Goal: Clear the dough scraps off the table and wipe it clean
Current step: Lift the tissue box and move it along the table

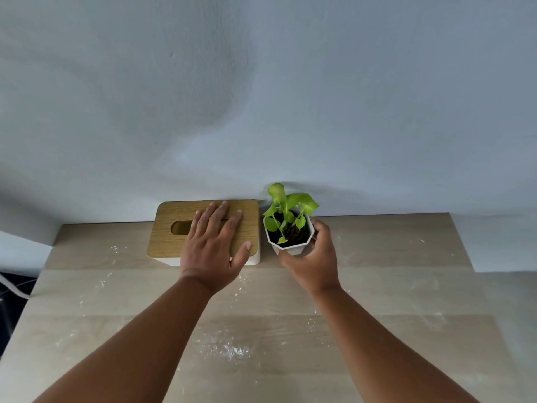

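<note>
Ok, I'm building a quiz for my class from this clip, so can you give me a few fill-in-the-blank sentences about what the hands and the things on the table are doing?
1. The left hand lies flat on the ____ lid of the tissue box.
2. The right hand grips the white pot that holds a small green ____.
3. White ____ is scattered over the table.
4. Seen from the head camera, the pot stands to the ____ of the tissue box.

Missing words: wooden; plant; flour; right
</note>
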